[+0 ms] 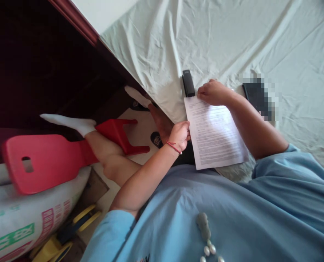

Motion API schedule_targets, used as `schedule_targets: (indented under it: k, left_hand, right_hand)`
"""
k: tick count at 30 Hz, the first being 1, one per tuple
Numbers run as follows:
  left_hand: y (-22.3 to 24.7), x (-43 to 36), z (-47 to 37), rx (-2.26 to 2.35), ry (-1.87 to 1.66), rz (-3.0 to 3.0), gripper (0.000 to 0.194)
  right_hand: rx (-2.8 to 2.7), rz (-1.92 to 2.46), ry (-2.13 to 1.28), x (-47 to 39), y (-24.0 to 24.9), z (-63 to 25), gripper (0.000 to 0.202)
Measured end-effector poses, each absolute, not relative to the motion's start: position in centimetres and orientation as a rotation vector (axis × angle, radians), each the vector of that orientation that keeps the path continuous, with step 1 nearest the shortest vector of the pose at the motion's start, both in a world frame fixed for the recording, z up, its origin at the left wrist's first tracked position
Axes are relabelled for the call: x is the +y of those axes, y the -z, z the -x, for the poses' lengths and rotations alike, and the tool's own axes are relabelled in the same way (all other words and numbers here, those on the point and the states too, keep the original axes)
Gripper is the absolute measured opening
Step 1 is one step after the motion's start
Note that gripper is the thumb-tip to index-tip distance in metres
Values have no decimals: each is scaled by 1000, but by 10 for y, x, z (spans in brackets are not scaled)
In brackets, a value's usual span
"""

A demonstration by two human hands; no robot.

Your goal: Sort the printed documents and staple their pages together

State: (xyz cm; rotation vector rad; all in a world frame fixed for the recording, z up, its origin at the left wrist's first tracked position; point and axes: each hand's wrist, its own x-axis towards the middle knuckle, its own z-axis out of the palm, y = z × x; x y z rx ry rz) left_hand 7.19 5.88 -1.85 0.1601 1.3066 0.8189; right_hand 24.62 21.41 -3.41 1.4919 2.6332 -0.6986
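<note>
A printed sheet of paper (213, 142), possibly more than one in a stack, lies in front of me, partly on the bed and reaching toward my lap. My left hand (180, 135), with a red string bracelet on the wrist, grips its left edge between thumb and fingers. At the far edge of the paper, my right hand (215, 92) is closed with curled fingers on the upper part. A black stapler (188, 83) lies just beyond the paper's top left corner, left of my right hand. Neither hand touches the stapler.
A pale green sheet (222, 43) covers the bed. Right of my forearm lies a dark, partly pixelated object (256, 96). A red plastic chair (47, 156) stands at left with my leg across it, above a printed white sack (28, 207) and a yellow-and-black wheeled thing (60, 240).
</note>
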Motion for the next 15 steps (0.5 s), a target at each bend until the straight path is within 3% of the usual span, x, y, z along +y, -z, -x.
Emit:
schedule_targets:
  k: [8, 15]
  left_hand:
    - [16, 58, -74, 1424, -702, -324, 28]
    - [34, 56, -76, 1444, -763, -416, 32]
  right_hand:
    - [2549, -1607, 562, 222, 40, -248, 42]
    - [2693, -1873, 617, 234, 11, -227, 41]
